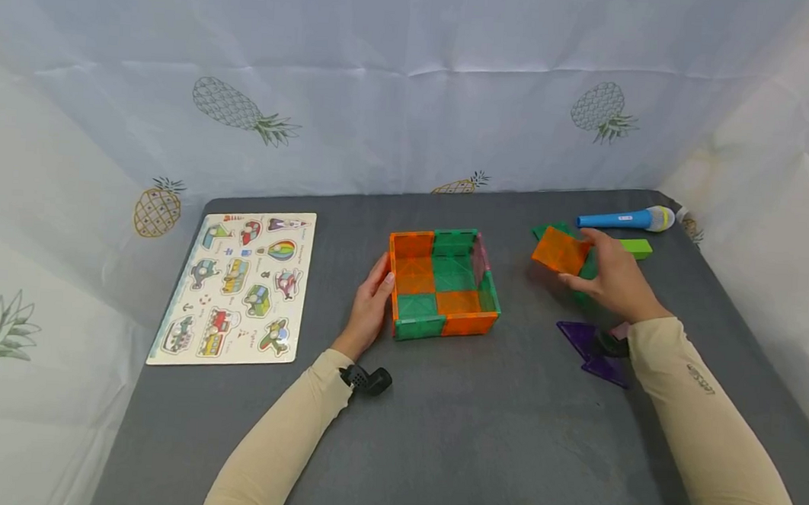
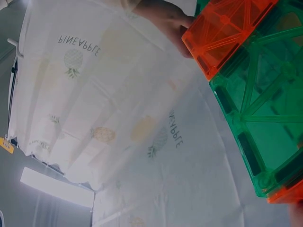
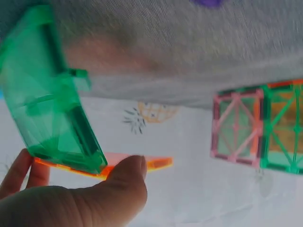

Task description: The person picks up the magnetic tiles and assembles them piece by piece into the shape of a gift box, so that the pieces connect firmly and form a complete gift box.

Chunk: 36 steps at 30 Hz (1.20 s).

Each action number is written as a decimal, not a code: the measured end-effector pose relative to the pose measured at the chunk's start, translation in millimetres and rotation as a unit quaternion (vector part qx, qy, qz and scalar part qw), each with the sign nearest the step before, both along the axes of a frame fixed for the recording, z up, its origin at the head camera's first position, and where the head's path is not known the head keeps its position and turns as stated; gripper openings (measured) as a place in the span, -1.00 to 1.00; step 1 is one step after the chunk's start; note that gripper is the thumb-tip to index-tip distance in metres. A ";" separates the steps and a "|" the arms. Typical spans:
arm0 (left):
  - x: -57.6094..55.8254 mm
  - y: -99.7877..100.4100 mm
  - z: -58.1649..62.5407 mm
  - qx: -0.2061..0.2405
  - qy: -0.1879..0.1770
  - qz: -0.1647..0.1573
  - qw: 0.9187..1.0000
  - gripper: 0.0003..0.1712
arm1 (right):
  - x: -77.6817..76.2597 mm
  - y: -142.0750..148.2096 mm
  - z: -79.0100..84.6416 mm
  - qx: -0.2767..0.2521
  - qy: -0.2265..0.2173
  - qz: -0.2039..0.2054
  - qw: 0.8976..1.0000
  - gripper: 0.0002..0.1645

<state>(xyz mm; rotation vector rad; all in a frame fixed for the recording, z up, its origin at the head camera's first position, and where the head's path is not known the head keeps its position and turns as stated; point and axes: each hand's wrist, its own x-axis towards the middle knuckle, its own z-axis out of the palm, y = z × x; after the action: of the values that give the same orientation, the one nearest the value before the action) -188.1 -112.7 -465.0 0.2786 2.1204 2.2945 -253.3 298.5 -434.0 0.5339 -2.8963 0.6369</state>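
An open-topped box (image 1: pixel 410 328) of translucent orange, green and pink magnetic tiles stands mid-table. My left hand (image 1: pixel 369 305) rests on its left wall from outside, fingers nearly straight. The box's green outer wall tile (image 2: pixel 272 101) fills the right of the left wrist view, beside an orange tile (image 2: pixel 227 35). Over on the right, my right hand (image 1: pixel 612 281) pinches an orange magnetic tile (image 1: pixel 559 250) between thumb and fingers, raised a little off the table. A green magnetic tile (image 3: pixel 52 104) meets the orange one in the right wrist view.
Purple triangular tiles (image 1: pixel 581 339) lie near the right wrist. Behind the right hand are a blue toy microphone (image 1: pixel 615 220) and a lime-green block (image 1: pixel 636 249). A wooden picture board (image 1: pixel 192 293) with vehicles lies at left. Pineapple-print curtains surround the grey table (image 1: pixel 463 439).
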 end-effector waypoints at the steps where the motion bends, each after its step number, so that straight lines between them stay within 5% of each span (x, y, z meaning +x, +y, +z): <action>1: -0.2 0.1 -0.1 0.000 0.000 -0.001 1.000 -0.39 | -1.3 -1.2 0.7 -0.007 0.009 -0.003 1.000 0.03; 11: -1.6 -0.7 -1.1 0.000 0.005 -0.005 1.000 -0.38 | 1.6 -10.6 13.4 -0.065 0.028 -0.088 0.994 -0.04; 21: -2.2 -2.0 -0.1 -0.001 0.002 -0.007 1.000 -0.37 | 2.5 -10.3 19.7 -0.128 0.094 -0.170 0.973 -0.12; 36: -1.8 -2.9 -2.6 0.003 0.004 -0.002 1.000 -0.37 | 1.4 -3.5 4.6 -0.128 0.084 -0.202 0.967 -0.13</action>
<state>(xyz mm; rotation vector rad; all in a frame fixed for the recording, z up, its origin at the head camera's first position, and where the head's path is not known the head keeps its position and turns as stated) -189.9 -115.6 -467.6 0.2931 2.1135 2.3021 -252.0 294.9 -429.3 -0.0370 -2.5929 0.8317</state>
